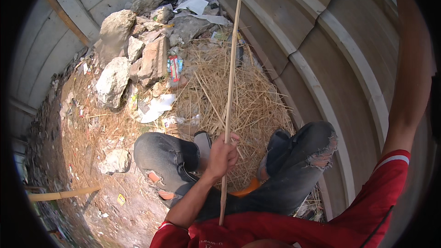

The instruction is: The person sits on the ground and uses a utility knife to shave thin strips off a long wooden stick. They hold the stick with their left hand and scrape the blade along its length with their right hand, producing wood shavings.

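A long, thin, pale wooden stick (232, 72) stands nearly upright in front of me. Its lower end reaches my red shirt, and its upper end rises past the corrugated wall's foot. My left hand (223, 155) is closed around the lower part of the stick, above my lap. My right arm is raised and stretched along the right side of the view; the hand is out of the picture. Beneath the stick and between my bent knees lies a pile of dry straw and thin shavings (257, 96). Part of an orange thing (248, 187) shows beside my legs.
Corrugated metal sheeting (317, 82) rises close on my right. Large broken rocks (113, 81) and rubble lie ahead to the left, with plastic wrappers (174, 67) and a white scrap (157, 108). A yellowish pole (64, 194) juts in at the lower left, near a pale stone (115, 161).
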`<state>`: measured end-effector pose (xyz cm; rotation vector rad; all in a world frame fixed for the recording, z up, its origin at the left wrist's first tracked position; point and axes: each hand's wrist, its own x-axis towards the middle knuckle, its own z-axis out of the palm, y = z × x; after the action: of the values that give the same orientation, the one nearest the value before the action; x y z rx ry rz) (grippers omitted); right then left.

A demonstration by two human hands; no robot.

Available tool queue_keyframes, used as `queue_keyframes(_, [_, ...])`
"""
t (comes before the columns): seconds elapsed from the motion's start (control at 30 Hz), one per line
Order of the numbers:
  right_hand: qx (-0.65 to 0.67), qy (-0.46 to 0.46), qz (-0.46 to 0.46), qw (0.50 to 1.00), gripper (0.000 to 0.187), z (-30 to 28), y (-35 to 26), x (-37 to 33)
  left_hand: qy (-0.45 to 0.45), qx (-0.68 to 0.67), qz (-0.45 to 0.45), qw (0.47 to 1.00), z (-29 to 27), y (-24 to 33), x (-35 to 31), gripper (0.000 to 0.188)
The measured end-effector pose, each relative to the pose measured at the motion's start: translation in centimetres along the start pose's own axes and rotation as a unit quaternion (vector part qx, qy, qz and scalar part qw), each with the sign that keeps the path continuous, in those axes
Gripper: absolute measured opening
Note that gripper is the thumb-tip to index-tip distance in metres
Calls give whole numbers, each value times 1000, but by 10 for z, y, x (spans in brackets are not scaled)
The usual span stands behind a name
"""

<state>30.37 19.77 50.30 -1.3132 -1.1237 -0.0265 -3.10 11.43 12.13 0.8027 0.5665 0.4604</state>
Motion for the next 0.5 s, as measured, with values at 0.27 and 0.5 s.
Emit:
queue_keyframes(0.27, [-380,-245,-125,883,46,41,164,-181,-5,11,67,998,12,28,6,50])
queue_keyframes(0.5, [12,-409,222,885,43,55,146,-270,-18,-47,51,997,32,27,20,58])
